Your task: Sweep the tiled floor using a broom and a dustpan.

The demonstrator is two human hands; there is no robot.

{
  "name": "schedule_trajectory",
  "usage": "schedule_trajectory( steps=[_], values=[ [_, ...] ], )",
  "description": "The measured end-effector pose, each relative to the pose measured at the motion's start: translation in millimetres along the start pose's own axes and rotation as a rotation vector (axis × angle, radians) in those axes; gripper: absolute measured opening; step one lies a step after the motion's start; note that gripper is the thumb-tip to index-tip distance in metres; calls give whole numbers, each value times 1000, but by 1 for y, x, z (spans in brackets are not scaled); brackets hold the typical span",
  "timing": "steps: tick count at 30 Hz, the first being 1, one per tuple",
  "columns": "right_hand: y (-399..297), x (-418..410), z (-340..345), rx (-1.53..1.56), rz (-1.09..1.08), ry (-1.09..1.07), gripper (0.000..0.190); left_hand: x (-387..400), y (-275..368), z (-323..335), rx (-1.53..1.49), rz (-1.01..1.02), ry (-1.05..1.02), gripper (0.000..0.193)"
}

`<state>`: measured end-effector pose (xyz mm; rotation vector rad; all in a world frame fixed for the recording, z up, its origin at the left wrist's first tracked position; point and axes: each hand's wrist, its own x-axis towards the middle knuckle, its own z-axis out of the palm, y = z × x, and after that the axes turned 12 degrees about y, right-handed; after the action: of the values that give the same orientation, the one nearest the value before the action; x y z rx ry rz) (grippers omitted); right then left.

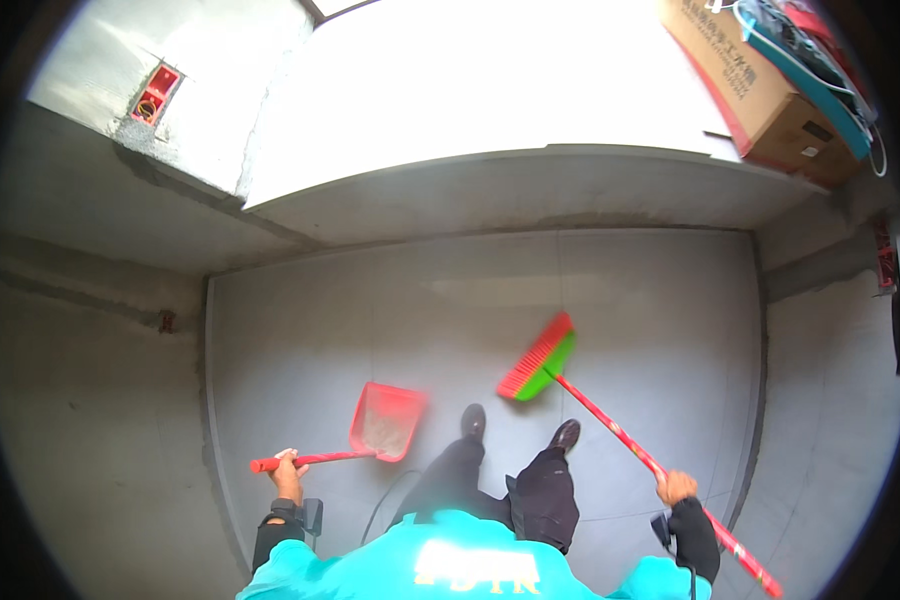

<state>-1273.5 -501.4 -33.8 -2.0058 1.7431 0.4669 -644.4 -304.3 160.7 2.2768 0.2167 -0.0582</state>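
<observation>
My left hand (288, 475) grips the red handle of a dustpan (387, 421) near its top end. Greyish dust lies in the pan, which is to the left of my feet. Around the handle of a broom (607, 421) my right hand (676, 487) is closed, well below the handle's free end. The broom head (544, 360) has red bristles and a green base, and it is over the floor just ahead of my right shoe. Dustpan and broom head are apart, with both shoes near the gap between them.
Grey tiles cover the floor (465, 300), with bare plastered walls on both sides. Beyond the floor is a low wall under a bright opening, with a cardboard box (769, 82) and cloth items on its ledge. A red electrical box (156, 94) with wires sits at upper left.
</observation>
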Motion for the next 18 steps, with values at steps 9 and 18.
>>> schedule_trajectory(
  steps=[9, 18],
  values=[
    [219, -151, -122, -190, 524, -245, 35, -108, 74, 17, -27, 14, 28, 8],
    [253, 25, -194, -4, 120, -243, 35, -229, 80, 67, -134, -81, 113, 9]
  ],
)
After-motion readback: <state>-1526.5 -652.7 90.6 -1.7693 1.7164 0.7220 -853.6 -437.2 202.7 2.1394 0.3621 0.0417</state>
